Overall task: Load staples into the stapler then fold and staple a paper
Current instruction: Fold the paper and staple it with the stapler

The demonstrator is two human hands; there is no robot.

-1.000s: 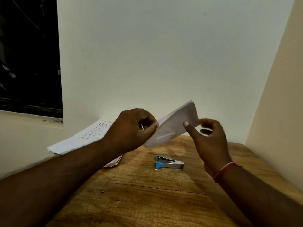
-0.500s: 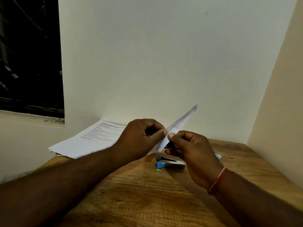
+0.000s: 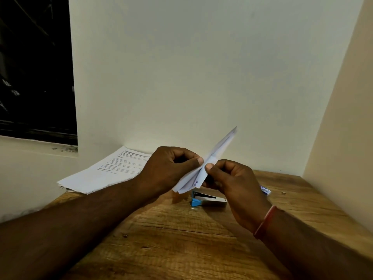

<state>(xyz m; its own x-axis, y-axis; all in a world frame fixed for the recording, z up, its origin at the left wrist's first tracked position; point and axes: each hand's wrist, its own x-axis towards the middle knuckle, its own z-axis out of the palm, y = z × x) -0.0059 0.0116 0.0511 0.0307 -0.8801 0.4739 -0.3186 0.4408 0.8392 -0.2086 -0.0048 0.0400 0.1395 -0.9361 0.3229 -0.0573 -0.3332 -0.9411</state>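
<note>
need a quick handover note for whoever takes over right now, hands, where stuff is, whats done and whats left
Left hand: pinching the folded paper above the table.
Right hand: pinching the same paper from the other side, thumbs close together.
Stapler: lying closed on the wooden table, below the hands, untouched.
Small staple box: on the table behind the right hand.
Stack of printed sheets: far left edge.
Done: paper folded. Whether staples are loaded cannot be told.
Left: staple the fold.

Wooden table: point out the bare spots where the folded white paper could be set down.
The wooden table is bare across its near part, in front of the blue and silver stapler, and along the right wall. The far left corner is crowded by the printed paper stack; a small white box lies behind the right hand.
</note>
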